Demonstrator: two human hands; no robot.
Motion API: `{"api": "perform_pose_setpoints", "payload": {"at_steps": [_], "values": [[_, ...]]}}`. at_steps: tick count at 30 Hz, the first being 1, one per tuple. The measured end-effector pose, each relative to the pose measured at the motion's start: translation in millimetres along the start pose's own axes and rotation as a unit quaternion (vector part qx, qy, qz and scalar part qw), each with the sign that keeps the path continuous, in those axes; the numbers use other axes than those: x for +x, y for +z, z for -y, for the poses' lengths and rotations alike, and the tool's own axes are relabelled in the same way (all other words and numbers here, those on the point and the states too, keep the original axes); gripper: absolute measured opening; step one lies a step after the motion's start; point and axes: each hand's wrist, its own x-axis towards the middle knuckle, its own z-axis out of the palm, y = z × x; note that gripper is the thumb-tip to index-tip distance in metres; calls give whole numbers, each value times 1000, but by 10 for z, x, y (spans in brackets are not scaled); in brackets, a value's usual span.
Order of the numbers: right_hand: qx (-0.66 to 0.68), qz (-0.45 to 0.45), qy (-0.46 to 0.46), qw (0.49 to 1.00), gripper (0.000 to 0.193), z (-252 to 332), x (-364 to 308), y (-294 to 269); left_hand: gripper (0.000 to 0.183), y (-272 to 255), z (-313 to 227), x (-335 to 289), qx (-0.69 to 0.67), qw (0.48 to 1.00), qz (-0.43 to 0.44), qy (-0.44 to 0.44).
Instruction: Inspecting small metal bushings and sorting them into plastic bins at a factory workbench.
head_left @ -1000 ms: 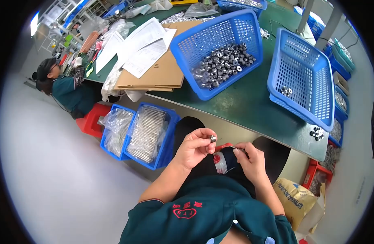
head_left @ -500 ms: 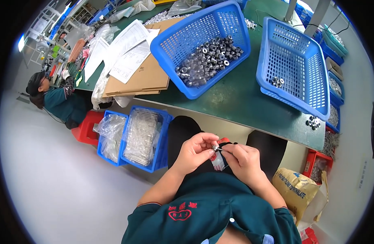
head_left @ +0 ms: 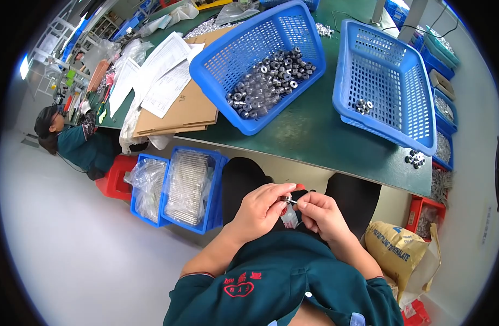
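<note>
My left hand [head_left: 259, 211]: squeezes a metal bit [head_left: 285, 199]
My right hand [head_left: 321, 213]: squeezes a thin stick [head_left: 293, 202]
Desk [head_left: 301, 144]: blue baskets [head_left: 236, 54]

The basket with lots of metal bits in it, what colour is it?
The basket is blue, and it shows best in the head view.

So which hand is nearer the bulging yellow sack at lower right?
Right. The right hand is up and left of the sack; the left hand is farther left.
</note>
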Motion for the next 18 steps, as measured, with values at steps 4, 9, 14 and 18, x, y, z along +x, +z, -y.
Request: {"api": "perform_pose_setpoints", "payload": {"at_steps": [4,9,14,18], "values": [[79,27,13,996,20,-58,-28,-27,39,67,10,-42,-45,998,-14,-40],[-120,-71,-119,983,13,-56,-98,81,39,149,168,-99,-334,926,-8,-177],[-437,-166,-453,759,12,-2,-64,104,40,122,120,-112,-345,918,-25,-196],[-376,-168,-388,824,12,8,-54,83,43,134,123,-66,-152,979,-44,-128]]}}
